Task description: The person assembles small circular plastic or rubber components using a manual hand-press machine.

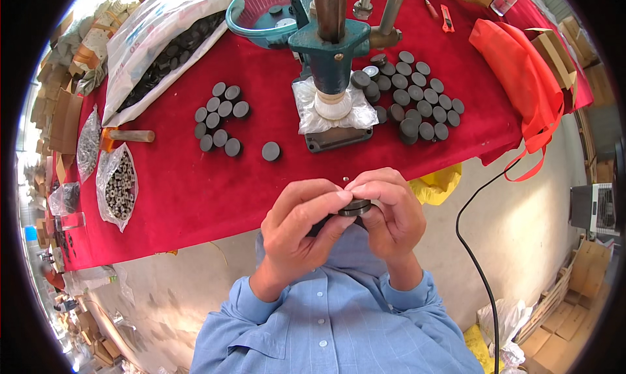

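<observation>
In front of my chest, both hands hold a small black round piece (355,209) between fingertips and thumbs. My left hand (297,227) pinches its left side, and my right hand (393,211) pinches its right side. A groove line around its edge suggests two stacked parts; the fingers hide much of it. Straight beyond the hands stands a green bench press (331,51), its lower end over a plastic-wrapped base (310,116). Several black round pieces (225,110) lie left of the press, one (271,151) apart from them, and a larger group (417,95) lies right.
A white sack (153,31) of black parts lies far left. Near it are a hammer (134,135) and a clear bag of small metal parts (119,190). A teal basket (242,31) stands behind. On the right are a red bag (518,74), a cutter (447,18) and a black cable (466,243).
</observation>
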The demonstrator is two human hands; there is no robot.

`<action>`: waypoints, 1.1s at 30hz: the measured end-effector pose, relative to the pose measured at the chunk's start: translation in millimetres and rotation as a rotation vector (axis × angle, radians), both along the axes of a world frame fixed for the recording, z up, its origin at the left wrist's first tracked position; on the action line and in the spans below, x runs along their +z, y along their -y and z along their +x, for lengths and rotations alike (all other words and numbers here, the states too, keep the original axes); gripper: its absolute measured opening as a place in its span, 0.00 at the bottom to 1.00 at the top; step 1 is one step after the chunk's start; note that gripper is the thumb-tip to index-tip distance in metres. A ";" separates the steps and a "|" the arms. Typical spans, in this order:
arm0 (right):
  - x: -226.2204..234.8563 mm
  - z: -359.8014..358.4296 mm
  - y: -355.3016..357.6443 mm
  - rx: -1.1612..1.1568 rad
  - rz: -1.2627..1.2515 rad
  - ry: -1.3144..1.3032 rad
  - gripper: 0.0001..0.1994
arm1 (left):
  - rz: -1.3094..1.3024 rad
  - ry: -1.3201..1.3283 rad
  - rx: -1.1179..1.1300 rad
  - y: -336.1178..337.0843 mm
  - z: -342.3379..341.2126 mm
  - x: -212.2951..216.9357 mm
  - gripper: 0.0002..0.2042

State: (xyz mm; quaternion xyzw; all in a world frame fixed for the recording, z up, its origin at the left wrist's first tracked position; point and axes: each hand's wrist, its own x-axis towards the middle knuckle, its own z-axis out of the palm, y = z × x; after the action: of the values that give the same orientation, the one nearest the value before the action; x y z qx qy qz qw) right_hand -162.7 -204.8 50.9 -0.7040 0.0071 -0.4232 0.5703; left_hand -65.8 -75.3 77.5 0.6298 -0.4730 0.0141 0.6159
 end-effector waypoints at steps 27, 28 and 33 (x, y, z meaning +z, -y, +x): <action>10.0 2.0 -10.3 -0.154 -0.034 -0.073 0.18 | -0.117 -0.846 -0.234 -8.4 -15.8 -14.2 0.17; 9.6 1.9 -8.9 -0.186 -0.064 -0.081 0.18 | -0.116 -0.847 -0.235 -8.8 -15.1 -14.2 0.17; 6.7 2.3 -6.0 -0.255 -0.161 -0.105 0.19 | -0.094 -0.749 -0.152 -5.7 -19.7 -10.2 0.21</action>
State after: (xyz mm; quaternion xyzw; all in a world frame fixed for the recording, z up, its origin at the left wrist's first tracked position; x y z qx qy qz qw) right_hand -160.4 -198.8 57.6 -0.7619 0.0922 -0.4542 0.4525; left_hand -85.4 -69.6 67.2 0.5258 -0.2595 -0.2409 0.7734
